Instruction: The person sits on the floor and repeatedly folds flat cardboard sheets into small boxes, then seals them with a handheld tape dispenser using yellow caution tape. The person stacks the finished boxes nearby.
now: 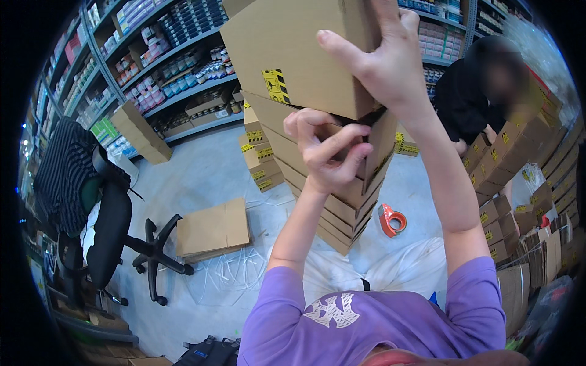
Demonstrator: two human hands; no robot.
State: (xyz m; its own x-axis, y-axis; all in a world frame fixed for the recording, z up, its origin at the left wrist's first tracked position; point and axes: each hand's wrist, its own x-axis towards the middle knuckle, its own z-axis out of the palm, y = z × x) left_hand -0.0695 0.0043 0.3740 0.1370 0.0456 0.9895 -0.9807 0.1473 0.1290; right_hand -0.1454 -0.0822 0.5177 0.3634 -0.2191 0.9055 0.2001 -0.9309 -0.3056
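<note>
A tall stack of brown cardboard boxes point(326, 177) rises in front of me between my legs. The top box point(293, 55), larger in view and set slightly askew, carries a yellow-and-black label point(276, 85). My right hand point(387, 64) lies against its right-hand corner, thumb stretched over the near face and fingers spread upward, partly cut off by the frame. Below it, my left hand point(329, 146) is curled at the stack's near corner, just under the top box. Its thumb and index tips bend toward each other; whether they grip anything is hard to see.
An orange tape dispenser point(392, 220) lies right of the stack. Flat cardboard sheets point(213, 227) and clear straps lie left, beside a black office chair point(110, 213). At right a person in black point(461, 91) bends among more boxes point(506, 152). Stocked shelves point(201, 91) stand behind.
</note>
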